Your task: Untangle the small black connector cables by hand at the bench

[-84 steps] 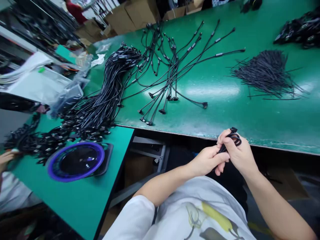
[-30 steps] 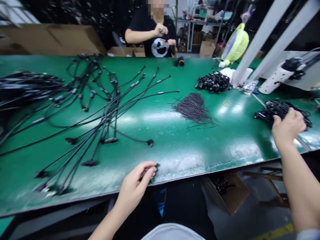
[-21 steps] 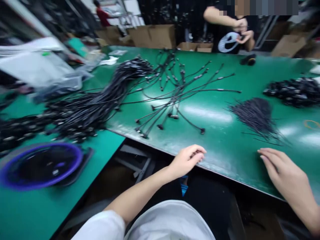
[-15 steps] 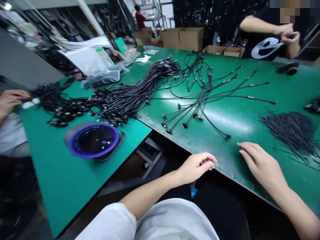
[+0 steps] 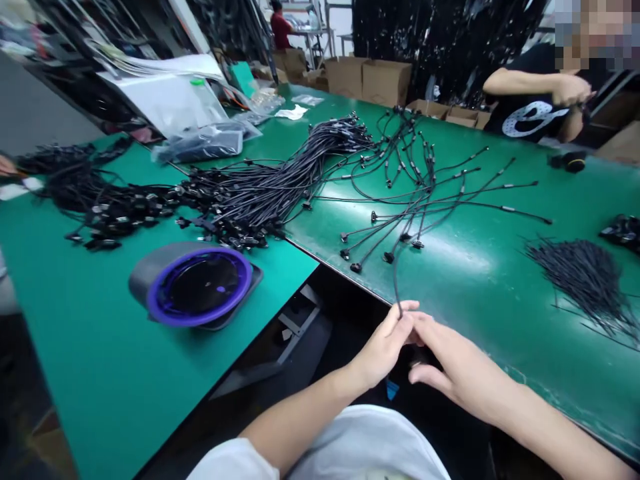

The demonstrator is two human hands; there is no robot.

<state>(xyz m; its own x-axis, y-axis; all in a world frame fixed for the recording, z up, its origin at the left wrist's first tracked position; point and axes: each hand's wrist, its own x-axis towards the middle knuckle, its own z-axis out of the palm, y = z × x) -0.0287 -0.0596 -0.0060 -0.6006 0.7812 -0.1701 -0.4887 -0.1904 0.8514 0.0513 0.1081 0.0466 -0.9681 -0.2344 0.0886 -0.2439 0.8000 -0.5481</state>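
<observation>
Left hand [image 5: 383,350]: fingers [image 5: 401,315] pinched closed on a black cable [image 5: 396,287].
Right hand [image 5: 460,360]: fingers loosely curved, touching the left hand; any grip looks unclear.
Cable: runs up from the hands onto the green workbench [image 5: 480,313], joining a loose tangle of cable harnesses [image 5: 413,207].

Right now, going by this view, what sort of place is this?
Probably a cable-assembly workshop or small factory: bundles of black cables lie across a green workbench, cardboard boxes are stacked behind it, and a co-worker sits working at the far side.
</observation>
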